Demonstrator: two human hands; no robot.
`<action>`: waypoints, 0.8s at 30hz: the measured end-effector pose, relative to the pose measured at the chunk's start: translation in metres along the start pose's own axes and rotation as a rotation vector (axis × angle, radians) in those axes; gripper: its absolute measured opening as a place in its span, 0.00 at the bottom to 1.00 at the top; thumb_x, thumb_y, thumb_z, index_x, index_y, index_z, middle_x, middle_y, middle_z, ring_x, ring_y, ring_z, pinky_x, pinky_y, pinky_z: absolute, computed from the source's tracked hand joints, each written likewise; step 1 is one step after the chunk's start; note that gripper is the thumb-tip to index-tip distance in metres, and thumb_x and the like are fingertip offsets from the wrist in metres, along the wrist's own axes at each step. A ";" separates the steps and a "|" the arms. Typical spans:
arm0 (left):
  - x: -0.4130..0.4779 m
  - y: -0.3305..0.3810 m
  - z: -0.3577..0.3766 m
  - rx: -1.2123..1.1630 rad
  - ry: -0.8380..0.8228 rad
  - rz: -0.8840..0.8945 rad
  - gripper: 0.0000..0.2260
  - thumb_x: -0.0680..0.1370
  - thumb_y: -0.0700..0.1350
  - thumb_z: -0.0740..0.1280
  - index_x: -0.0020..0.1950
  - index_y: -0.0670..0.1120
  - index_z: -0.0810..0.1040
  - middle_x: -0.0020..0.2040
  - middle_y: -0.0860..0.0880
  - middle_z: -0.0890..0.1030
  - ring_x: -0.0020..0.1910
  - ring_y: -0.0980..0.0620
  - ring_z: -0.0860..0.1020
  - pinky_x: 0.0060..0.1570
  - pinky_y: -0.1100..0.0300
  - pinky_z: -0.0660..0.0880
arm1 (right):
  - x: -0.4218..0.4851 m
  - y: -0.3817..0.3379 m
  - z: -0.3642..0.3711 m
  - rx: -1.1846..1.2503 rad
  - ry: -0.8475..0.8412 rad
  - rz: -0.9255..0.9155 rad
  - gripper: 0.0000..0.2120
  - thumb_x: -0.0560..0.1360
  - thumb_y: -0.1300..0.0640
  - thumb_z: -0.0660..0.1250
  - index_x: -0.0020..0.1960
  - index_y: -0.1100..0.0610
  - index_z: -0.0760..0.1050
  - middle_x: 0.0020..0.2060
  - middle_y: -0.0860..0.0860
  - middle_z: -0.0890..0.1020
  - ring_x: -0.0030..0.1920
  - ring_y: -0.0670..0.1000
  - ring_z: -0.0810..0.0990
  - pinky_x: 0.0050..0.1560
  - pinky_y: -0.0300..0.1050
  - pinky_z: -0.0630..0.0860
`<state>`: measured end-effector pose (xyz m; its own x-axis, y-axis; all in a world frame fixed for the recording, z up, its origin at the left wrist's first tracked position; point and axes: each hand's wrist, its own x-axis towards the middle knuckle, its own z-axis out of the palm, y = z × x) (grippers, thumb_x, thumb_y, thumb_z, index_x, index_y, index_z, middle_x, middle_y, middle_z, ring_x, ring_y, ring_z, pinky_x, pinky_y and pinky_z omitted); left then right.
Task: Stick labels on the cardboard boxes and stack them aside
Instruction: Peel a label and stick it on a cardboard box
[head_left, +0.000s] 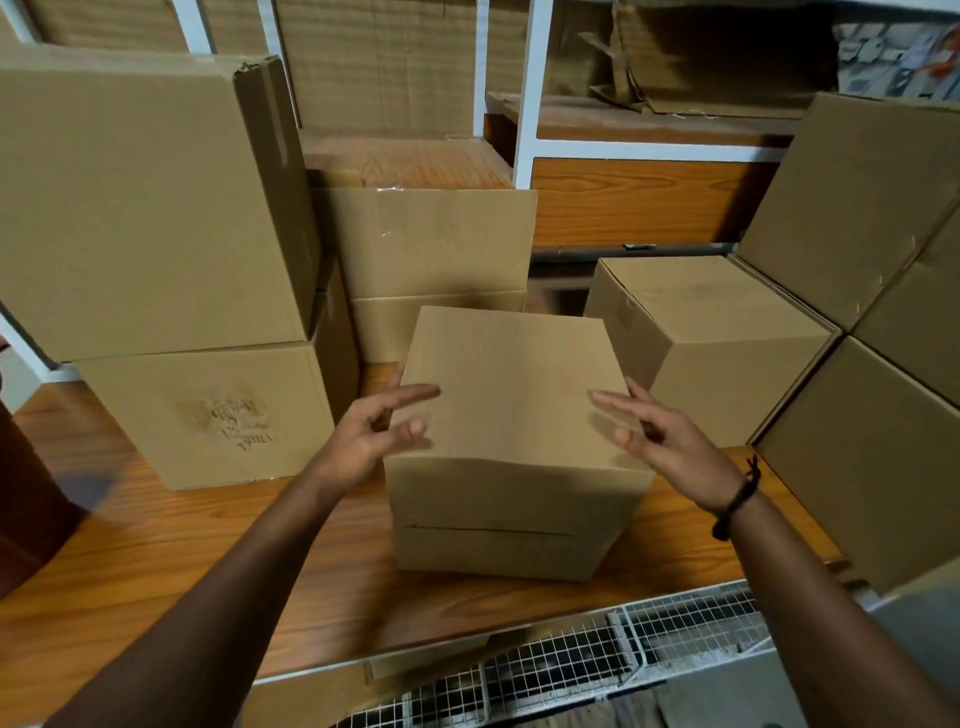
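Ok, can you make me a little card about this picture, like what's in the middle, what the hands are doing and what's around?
middle thing: a plain cardboard box on the wooden table
left hand: open, fingers spread at the box's left top edge
right hand: open, at the right top edge; dark wristband on that wrist
touching the box: cannot tell
label: none showing on its top or front
around: stacked boxes on the left, a single box on the right
odd mark: torn patch on the lower left box
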<state>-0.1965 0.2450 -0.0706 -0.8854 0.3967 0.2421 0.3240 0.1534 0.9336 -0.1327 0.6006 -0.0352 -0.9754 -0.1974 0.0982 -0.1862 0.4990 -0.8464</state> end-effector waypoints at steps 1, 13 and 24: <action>0.002 -0.002 0.002 -0.007 0.002 -0.026 0.27 0.68 0.68 0.71 0.63 0.56 0.81 0.74 0.49 0.71 0.79 0.51 0.56 0.72 0.51 0.65 | -0.003 0.003 0.004 -0.019 -0.001 -0.006 0.33 0.65 0.26 0.64 0.67 0.37 0.69 0.73 0.42 0.66 0.76 0.38 0.47 0.72 0.46 0.49; -0.009 -0.005 0.009 0.098 0.316 0.092 0.28 0.69 0.73 0.65 0.68 0.72 0.68 0.75 0.59 0.63 0.76 0.54 0.62 0.69 0.63 0.67 | 0.004 0.007 0.027 -0.058 0.499 -0.074 0.33 0.73 0.30 0.57 0.75 0.39 0.55 0.78 0.51 0.54 0.72 0.42 0.59 0.65 0.39 0.68; -0.043 -0.065 0.026 0.794 0.092 0.351 0.48 0.73 0.47 0.75 0.80 0.62 0.44 0.76 0.28 0.52 0.61 0.30 0.76 0.47 0.42 0.82 | -0.024 0.073 0.089 -0.423 0.383 -0.219 0.41 0.71 0.47 0.70 0.75 0.34 0.49 0.63 0.70 0.68 0.53 0.67 0.79 0.46 0.50 0.79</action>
<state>-0.1706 0.2414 -0.1485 -0.7032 0.4701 0.5333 0.6893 0.6347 0.3493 -0.1126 0.5665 -0.1461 -0.8675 -0.0552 0.4944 -0.3419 0.7881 -0.5118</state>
